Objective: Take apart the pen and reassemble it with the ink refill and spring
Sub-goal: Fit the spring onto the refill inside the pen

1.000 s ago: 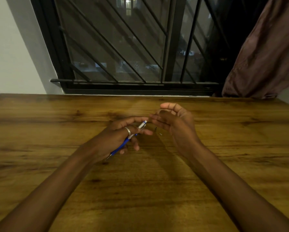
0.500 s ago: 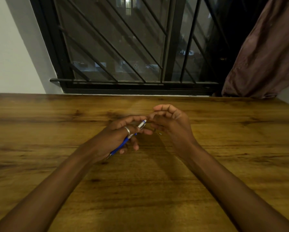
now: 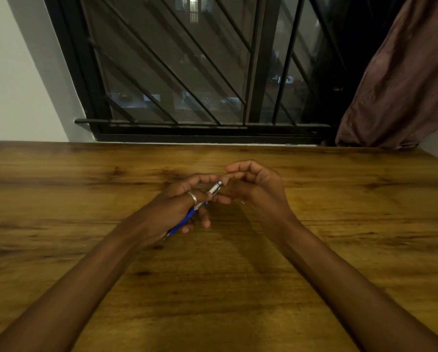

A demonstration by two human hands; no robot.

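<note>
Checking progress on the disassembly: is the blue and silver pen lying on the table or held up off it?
Held off it: the left hand grips the blue and silver pen tilted above the wooden table.

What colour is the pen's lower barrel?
Blue, with a silver upper section; the pen shows in the head view, in the left hand.

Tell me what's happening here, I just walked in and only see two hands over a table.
A person is working on a blue and silver pen above a wooden table. The left hand grips the pen along its barrel, silver end pointing away. The right hand is curled at that silver end, fingertips meeting it. A small metallic bit lies on the table under the right hand; too small to identify.
</note>
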